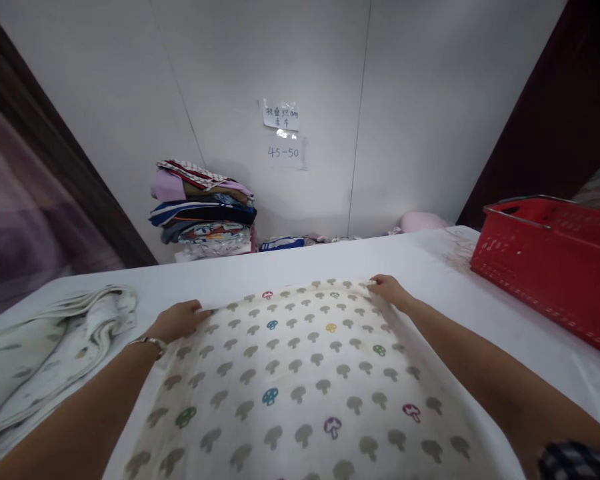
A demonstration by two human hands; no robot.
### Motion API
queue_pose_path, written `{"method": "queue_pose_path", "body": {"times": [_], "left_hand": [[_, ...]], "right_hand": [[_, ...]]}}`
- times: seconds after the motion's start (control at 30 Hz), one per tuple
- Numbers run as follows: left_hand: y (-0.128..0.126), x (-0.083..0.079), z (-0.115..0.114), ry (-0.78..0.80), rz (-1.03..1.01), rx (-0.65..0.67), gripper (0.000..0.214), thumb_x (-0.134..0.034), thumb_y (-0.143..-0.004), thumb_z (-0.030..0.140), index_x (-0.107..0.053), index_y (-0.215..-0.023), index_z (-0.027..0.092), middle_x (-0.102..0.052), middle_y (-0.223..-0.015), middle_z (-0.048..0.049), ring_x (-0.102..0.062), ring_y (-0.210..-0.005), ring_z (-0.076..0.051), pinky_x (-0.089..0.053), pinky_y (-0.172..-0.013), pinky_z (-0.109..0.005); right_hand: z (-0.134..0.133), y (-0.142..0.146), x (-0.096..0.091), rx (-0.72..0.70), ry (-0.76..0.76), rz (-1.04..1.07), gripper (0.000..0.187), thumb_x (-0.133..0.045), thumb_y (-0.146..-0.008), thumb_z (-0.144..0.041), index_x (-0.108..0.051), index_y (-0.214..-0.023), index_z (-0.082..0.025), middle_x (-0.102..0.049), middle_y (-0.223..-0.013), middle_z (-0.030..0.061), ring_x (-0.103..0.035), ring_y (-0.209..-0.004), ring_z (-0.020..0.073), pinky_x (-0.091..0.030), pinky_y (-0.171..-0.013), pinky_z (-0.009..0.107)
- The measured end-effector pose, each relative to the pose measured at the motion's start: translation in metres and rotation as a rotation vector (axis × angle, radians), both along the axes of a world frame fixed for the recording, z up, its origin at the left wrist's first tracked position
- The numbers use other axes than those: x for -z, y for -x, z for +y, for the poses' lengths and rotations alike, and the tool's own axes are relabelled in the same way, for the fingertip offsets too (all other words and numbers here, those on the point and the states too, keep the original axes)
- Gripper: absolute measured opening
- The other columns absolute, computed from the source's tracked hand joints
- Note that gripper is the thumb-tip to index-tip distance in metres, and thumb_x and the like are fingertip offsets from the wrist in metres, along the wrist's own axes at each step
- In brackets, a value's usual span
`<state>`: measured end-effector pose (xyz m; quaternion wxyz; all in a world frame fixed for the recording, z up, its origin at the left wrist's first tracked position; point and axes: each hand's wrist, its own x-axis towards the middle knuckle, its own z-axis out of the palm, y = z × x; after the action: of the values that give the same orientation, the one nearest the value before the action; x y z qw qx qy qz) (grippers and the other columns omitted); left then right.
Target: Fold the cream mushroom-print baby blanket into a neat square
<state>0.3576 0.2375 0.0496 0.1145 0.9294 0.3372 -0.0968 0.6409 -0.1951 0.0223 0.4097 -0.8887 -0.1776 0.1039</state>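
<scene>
A white cloth (295, 373) printed with grey and a few coloured mushrooms lies spread in front of me, its near end running out of the bottom of the view. My left hand (183, 320), with a bracelet at the wrist, grips the cloth's far left corner. At the far right corner, my right hand (387, 290) pinches the edge between thumb and fingers. The far edge stretches fairly straight between both hands, close above the white table (300, 270).
A crumpled pale cloth (55, 353) with a leaf-like print lies at the left. On the right stands a red plastic basket (550, 260) with a metal handle. Folded fabrics (205, 207) are stacked behind the table by the wall, below two paper notes (281, 133).
</scene>
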Motion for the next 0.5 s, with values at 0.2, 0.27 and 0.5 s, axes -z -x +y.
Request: {"method": "queue_pose_path", "body": {"times": [0.2, 0.27, 0.5], "left_hand": [[-0.004, 0.007, -0.003, -0.119, -0.060, -0.018, 0.034, -0.041, -0.074, 0.040, -0.061, -0.092, 0.019, -0.066, -0.095, -0.0085, -0.060, -0.088, -0.024, -0.043, -0.070, -0.030], [-0.004, 0.009, -0.005, -0.090, -0.098, -0.048, 0.033, -0.040, -0.074, 0.037, -0.061, -0.092, 0.019, -0.066, -0.095, -0.0077, -0.060, -0.087, -0.023, -0.044, -0.070, -0.028], [-0.001, 0.008, -0.008, -0.001, -0.180, -0.164, 0.033, -0.043, -0.074, 0.037, -0.063, -0.091, 0.017, -0.068, -0.086, -0.0073, -0.062, -0.076, -0.021, -0.045, -0.064, -0.026]], "right_hand": [[0.010, -0.001, -0.008, -0.092, 0.000, -0.016, 0.016, -0.056, -0.068, -0.026, -0.063, -0.080, -0.018, -0.057, -0.064, -0.0013, -0.051, -0.061, 0.0125, -0.039, -0.055, 0.021], [0.005, 0.004, -0.008, -0.090, -0.014, -0.025, 0.021, -0.052, -0.072, -0.029, -0.062, -0.088, -0.019, -0.058, -0.068, -0.0012, -0.052, -0.063, 0.0119, -0.040, -0.056, 0.020], [-0.006, -0.005, -0.002, -0.047, 0.180, 0.049, 0.017, -0.060, -0.069, -0.030, -0.065, -0.077, -0.015, -0.063, -0.067, 0.0038, -0.055, -0.061, 0.0142, -0.040, -0.054, 0.023]]}}
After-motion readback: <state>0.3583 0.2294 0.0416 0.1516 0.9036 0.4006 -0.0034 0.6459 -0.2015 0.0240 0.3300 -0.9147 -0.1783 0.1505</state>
